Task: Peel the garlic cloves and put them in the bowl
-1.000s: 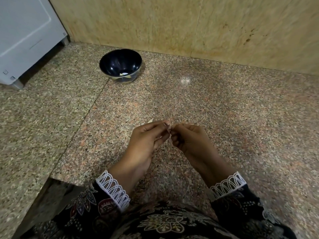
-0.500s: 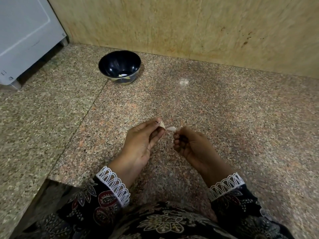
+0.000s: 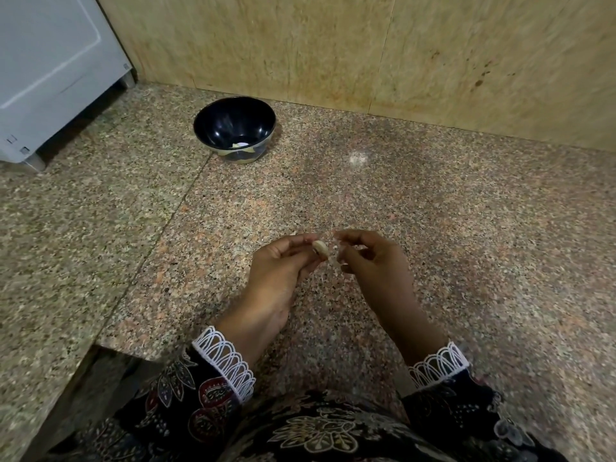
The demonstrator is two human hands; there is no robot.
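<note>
My left hand (image 3: pixel 283 265) pinches a pale garlic clove (image 3: pixel 320 249) between thumb and fingertips, just above the granite counter (image 3: pixel 466 228). A little to its right, my right hand (image 3: pixel 370 258) pinches a small whitish scrap of garlic skin (image 3: pixel 340 255), a narrow gap apart from the clove. A dark blue bowl (image 3: pixel 213 128) stands at the back left near the wall, with a few pale pieces in its bottom.
A white appliance (image 3: pixel 56 68) stands at the far left on the counter. A beige stone wall (image 3: pixel 366 51) closes the back. The counter's front edge steps inward at the lower left (image 3: pixel 100 345). My patterned sleeves fill the bottom of the view.
My hands were joined on the clove a second ago; they have drawn apart, the right one pulling a bit of skin away to the right. The clove now shows bare in my left fingers.
</note>
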